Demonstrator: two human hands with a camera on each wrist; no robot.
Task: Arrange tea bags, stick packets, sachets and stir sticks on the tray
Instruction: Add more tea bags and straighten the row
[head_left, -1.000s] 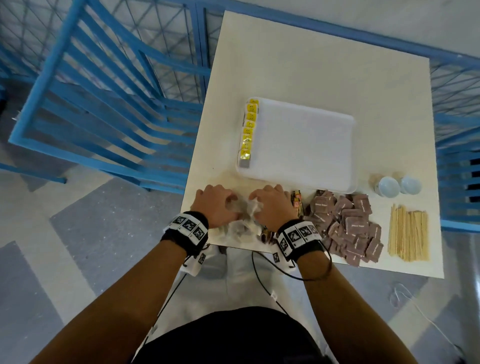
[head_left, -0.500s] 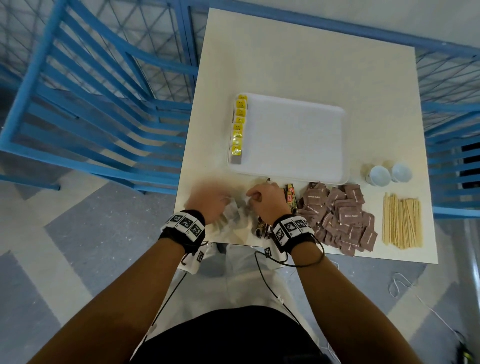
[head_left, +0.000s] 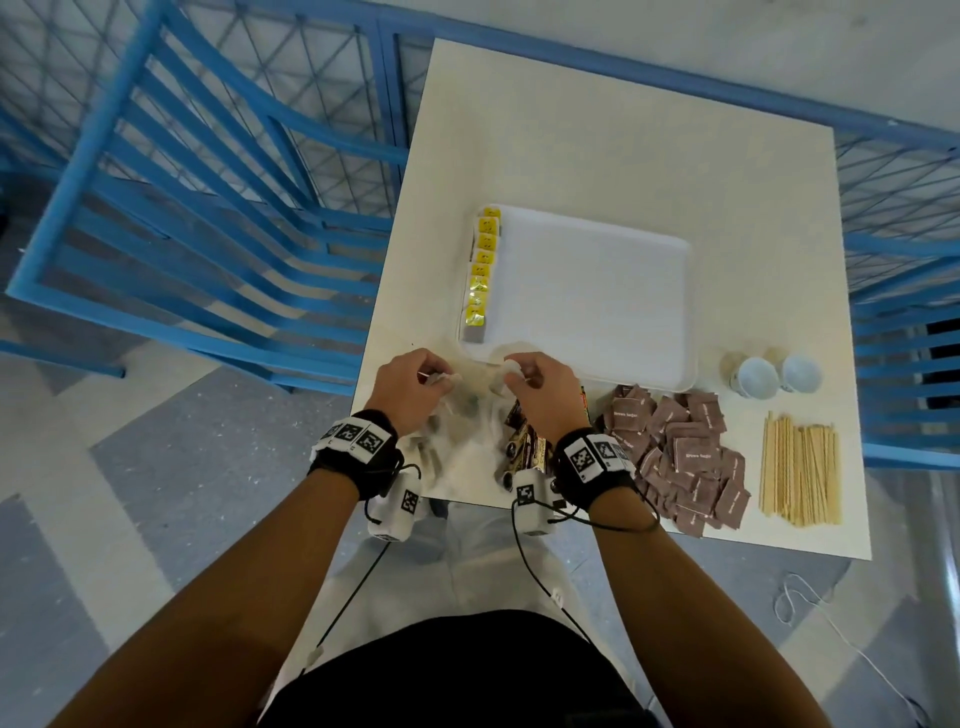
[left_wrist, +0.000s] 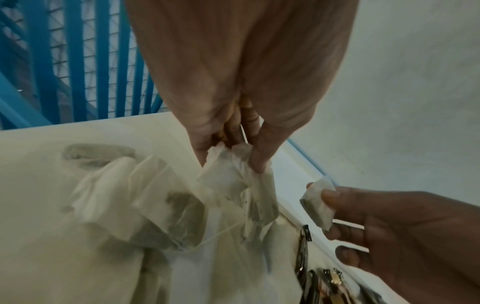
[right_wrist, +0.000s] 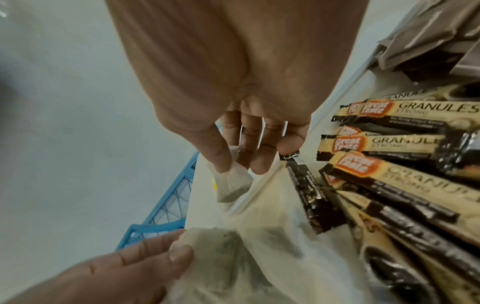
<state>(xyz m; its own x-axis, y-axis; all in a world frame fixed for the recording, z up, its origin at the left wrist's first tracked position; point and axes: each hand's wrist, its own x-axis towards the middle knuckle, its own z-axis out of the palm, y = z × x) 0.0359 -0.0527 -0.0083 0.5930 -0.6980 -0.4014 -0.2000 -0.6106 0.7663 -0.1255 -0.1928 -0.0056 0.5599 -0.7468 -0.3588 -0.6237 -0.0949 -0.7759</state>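
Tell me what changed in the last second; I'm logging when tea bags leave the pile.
Both hands rose off the tea bag pile and parted. The left hand now pinches a clump of bags, the right hand a single bag. The tray, its yellow row, sachets and stir sticks stayed put.

White tray (head_left: 597, 291) on a cream table (head_left: 623, 156), a yellow row of tags (head_left: 480, 270) at centre frame. Mauve-brown sachets (head_left: 685, 457) lower right, pale wooden stir sticks (head_left: 800, 473) beside them. Black-and-cream stick packets (right_wrist: 389, 156) with orange-red logos. Blue railings (head_left: 182, 208) upper left; black-and-white checked wristbands (head_left: 356, 439).
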